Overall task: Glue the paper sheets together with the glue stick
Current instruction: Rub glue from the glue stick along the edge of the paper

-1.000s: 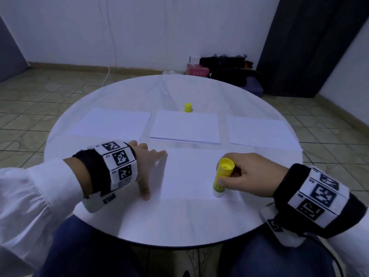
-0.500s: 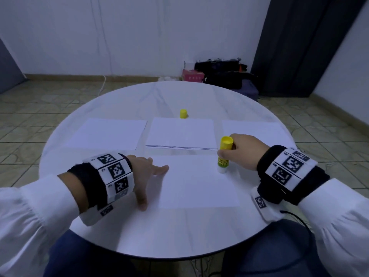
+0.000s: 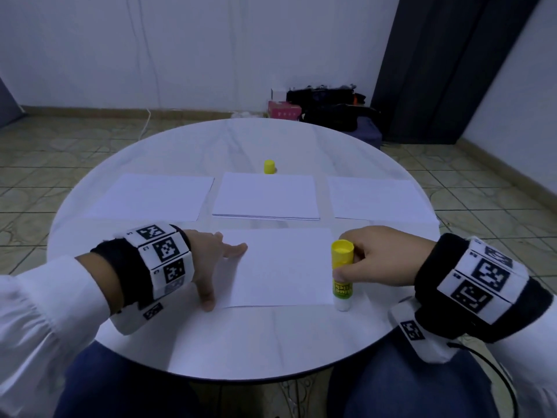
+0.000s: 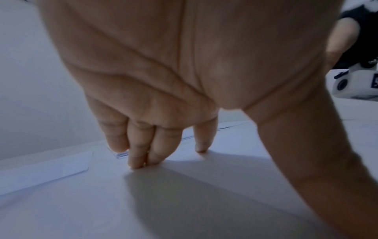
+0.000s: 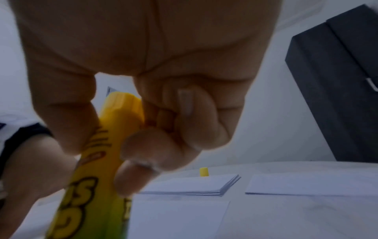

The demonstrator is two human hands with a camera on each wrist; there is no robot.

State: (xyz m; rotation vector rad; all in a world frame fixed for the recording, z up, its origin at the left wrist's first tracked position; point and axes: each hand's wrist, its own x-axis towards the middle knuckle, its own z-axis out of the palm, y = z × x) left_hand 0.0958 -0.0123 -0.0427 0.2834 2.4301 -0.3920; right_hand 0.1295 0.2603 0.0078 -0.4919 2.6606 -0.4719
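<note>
Right now my right hand (image 3: 382, 256) has its thumb and curled fingers (image 5: 143, 150) clamped on the smooth yellow-green barrel of the glue stick (image 3: 342, 274), held nearly upright with its pale tip down at the near right corner of the flat white paper sheet (image 3: 280, 267). Across that sheet my left hand (image 3: 211, 257) lies flat with straight fingers (image 4: 141, 150) spread and pressing its left edge. Beyond the sheet, on the round, faintly veined white table (image 3: 241, 342), sit a thin paper stack (image 3: 266, 196), a single sheet (image 3: 153, 196) on its left, another (image 3: 376, 199) on its right, and a small yellow cylindrical cap (image 3: 269, 166) just behind the stack.
</note>
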